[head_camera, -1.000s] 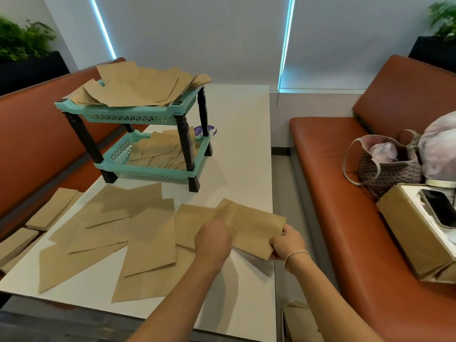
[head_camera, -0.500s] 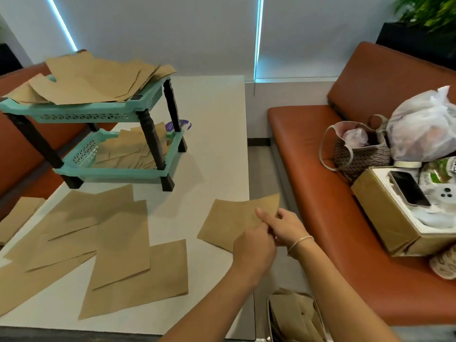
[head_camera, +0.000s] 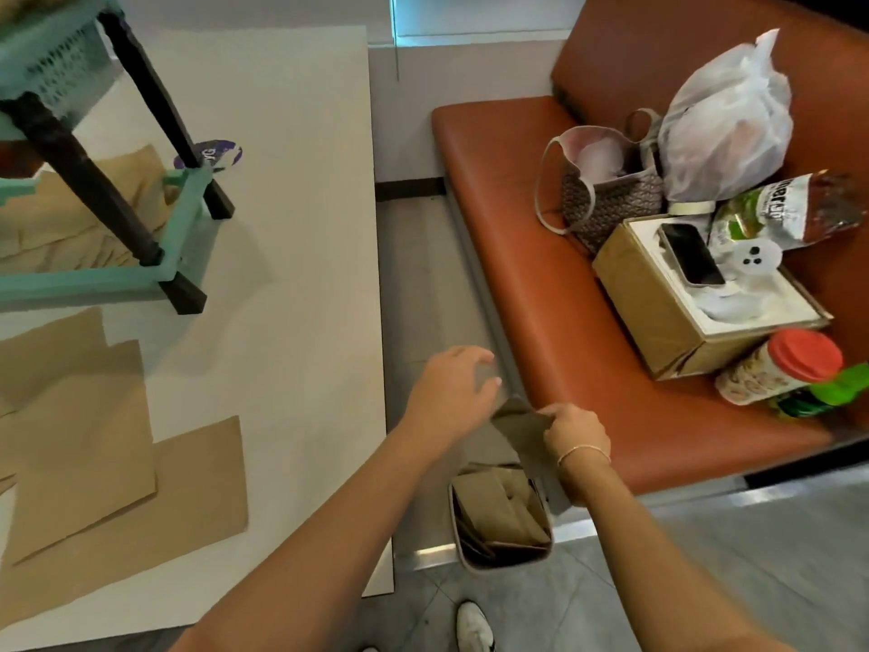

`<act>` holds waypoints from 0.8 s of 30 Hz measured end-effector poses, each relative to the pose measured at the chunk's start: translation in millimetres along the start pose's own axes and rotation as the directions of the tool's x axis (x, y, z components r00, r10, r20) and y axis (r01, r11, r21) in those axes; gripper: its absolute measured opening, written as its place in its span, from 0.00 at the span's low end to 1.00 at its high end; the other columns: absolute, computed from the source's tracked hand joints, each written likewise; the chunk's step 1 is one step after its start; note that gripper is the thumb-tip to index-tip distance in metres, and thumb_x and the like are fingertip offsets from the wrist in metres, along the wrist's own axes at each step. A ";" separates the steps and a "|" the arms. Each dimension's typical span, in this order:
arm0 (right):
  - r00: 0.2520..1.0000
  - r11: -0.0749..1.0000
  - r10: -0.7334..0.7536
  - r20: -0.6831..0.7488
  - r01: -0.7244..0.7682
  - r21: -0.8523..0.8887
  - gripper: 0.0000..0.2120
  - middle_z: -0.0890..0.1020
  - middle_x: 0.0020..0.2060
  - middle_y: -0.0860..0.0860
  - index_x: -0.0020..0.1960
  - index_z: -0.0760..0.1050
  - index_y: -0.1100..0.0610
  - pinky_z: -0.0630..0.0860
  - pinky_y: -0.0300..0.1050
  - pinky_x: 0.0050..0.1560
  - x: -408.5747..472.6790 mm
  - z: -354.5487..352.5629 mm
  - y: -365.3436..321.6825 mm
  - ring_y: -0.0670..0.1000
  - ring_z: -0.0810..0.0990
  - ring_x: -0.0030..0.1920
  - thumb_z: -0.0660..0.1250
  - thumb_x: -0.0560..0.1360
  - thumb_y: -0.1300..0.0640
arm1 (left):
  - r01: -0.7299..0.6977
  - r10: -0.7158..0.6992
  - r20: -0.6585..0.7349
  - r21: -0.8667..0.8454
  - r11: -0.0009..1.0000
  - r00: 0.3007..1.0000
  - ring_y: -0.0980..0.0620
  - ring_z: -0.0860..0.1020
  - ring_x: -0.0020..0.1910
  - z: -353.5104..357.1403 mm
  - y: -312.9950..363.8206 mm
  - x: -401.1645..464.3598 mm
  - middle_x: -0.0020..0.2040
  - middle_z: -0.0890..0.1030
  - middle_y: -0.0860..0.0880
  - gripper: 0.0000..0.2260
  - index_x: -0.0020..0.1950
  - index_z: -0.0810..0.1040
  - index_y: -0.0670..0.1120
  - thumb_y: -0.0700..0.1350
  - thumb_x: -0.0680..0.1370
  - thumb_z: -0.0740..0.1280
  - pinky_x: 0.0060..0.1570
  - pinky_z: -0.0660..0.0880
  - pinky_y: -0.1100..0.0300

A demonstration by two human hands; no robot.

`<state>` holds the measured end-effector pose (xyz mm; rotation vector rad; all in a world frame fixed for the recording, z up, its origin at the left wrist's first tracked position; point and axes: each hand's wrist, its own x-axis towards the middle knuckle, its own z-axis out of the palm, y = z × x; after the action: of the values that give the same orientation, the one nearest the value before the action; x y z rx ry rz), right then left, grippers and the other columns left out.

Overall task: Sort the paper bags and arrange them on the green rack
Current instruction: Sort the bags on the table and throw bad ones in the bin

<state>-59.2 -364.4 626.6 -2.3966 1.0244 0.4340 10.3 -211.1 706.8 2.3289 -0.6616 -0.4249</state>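
Note:
My right hand (head_camera: 576, 432) grips a brown paper bag (head_camera: 519, 428) that hangs past the table's right edge, above a small bin (head_camera: 503, 560) on the floor holding several paper bags. My left hand (head_camera: 454, 392) hovers just left of that bag with fingers loosely spread, holding nothing. Several flat paper bags (head_camera: 94, 463) lie on the white table (head_camera: 291, 275) at the left. The green rack (head_camera: 108, 275) with black legs stands at the upper left, more bags on its lower shelf.
An orange bench (head_camera: 541, 284) runs along the right, carrying a woven bag (head_camera: 606, 200), a plastic bag (head_camera: 724, 124), a cardboard box (head_camera: 658, 303) with a phone on it, a snack packet and a red-lidded jar (head_camera: 780, 369). A narrow floor gap separates table and bench.
The bag has been carried off the table to the right and lowered over the bin. My left hand has let go of it. The view has swung right and down.

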 end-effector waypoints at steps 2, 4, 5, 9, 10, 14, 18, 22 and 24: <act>0.999 0.996 0.013 0.044 -0.009 -0.088 0.19 0.78 0.58 0.55 0.61 0.77 0.50 0.74 0.48 0.56 6.0 26.2 16.0 0.57 0.77 0.58 0.54 0.78 0.62 | 0.007 -0.007 0.016 0.019 1.000 1.000 0.52 0.69 0.66 6.2 -3.6 5.2 0.66 0.73 0.51 0.15 0.66 0.73 0.48 0.47 0.79 0.62 0.64 0.64 0.61; 0.996 0.988 0.018 0.091 -0.004 -0.153 0.19 0.78 0.59 0.55 0.63 0.76 0.52 0.74 0.48 0.56 10.5 46.3 26.3 0.57 0.77 0.58 0.53 0.79 0.62 | 0.014 -0.015 0.025 0.030 0.999 1.000 0.53 0.69 0.66 11.8 -8.6 9.8 0.65 0.74 0.52 0.14 0.65 0.73 0.49 0.47 0.79 0.62 0.62 0.64 0.63; 0.993 0.984 0.016 0.119 0.006 -0.180 0.19 0.78 0.60 0.55 0.63 0.76 0.51 0.74 0.48 0.56 12.3 53.4 29.5 0.56 0.77 0.58 0.52 0.79 0.63 | 0.015 -0.015 0.024 0.033 0.999 1.000 0.53 0.69 0.66 13.7 -10.9 11.6 0.65 0.74 0.52 0.14 0.65 0.73 0.49 0.47 0.79 0.62 0.62 0.64 0.64; 0.982 0.969 0.009 0.187 0.037 -0.243 0.20 0.77 0.60 0.55 0.65 0.74 0.53 0.74 0.47 0.57 18.6 72.0 36.4 0.56 0.77 0.59 0.52 0.78 0.65 | 0.020 -0.021 0.016 0.041 0.999 1.000 0.54 0.70 0.65 17.4 -18.0 15.7 0.64 0.75 0.52 0.13 0.64 0.74 0.48 0.46 0.79 0.62 0.61 0.65 0.64; 0.979 0.968 0.002 0.203 0.050 -0.248 0.20 0.77 0.59 0.55 0.65 0.74 0.53 0.74 0.47 0.57 19.8 76.0 37.2 0.56 0.77 0.59 0.53 0.78 0.65 | 0.022 -0.022 0.010 0.040 0.999 1.000 0.54 0.70 0.65 17.5 -19.4 15.8 0.64 0.75 0.53 0.13 0.64 0.74 0.49 0.46 0.80 0.62 0.60 0.64 0.65; 0.968 0.971 -0.051 0.247 0.106 -0.214 0.22 0.76 0.61 0.55 0.66 0.72 0.50 0.75 0.48 0.58 21.1 81.0 31.1 0.55 0.75 0.61 0.56 0.76 0.67 | 0.033 -0.032 -0.030 0.038 0.999 0.999 0.55 0.70 0.64 10.1 -25.0 11.9 0.63 0.76 0.53 0.13 0.63 0.75 0.49 0.46 0.80 0.61 0.57 0.63 0.67; 0.970 0.978 -0.135 0.200 0.163 -0.130 0.21 0.75 0.62 0.56 0.65 0.74 0.52 0.75 0.48 0.58 23.7 65.8 0.0 0.56 0.75 0.60 0.58 0.75 0.66 | 0.086 -0.084 -0.089 0.017 0.996 0.993 0.54 0.71 0.64 -8.2 -32.9 2.6 0.64 0.76 0.52 0.13 0.64 0.75 0.49 0.45 0.80 0.62 0.59 0.64 0.66; 0.963 0.966 -0.255 0.092 0.258 -0.021 0.18 0.77 0.60 0.56 0.62 0.76 0.53 0.76 0.48 0.56 18.7 39.3 -53.7 0.56 0.77 0.57 0.59 0.75 0.64 | 0.158 -0.157 -0.155 -0.001 0.987 0.975 0.54 0.72 0.63 -33.3 -46.8 -9.0 0.64 0.76 0.52 0.13 0.64 0.74 0.49 0.46 0.80 0.62 0.57 0.63 0.68; 0.948 0.948 -0.317 0.010 0.317 0.040 0.16 0.79 0.59 0.55 0.60 0.78 0.53 0.75 0.46 0.58 10.2 28.3 -82.8 0.56 0.78 0.57 0.60 0.75 0.62 | 0.197 -0.193 -0.187 0.004 0.980 0.963 0.53 0.71 0.64 -47.2 -57.1 -16.9 0.64 0.76 0.52 0.13 0.64 0.74 0.49 0.46 0.80 0.61 0.57 0.63 0.67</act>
<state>6.2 -305.4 624.5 -2.4600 0.6152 0.3134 37.8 -140.2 704.1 2.4281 -0.3508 -0.2836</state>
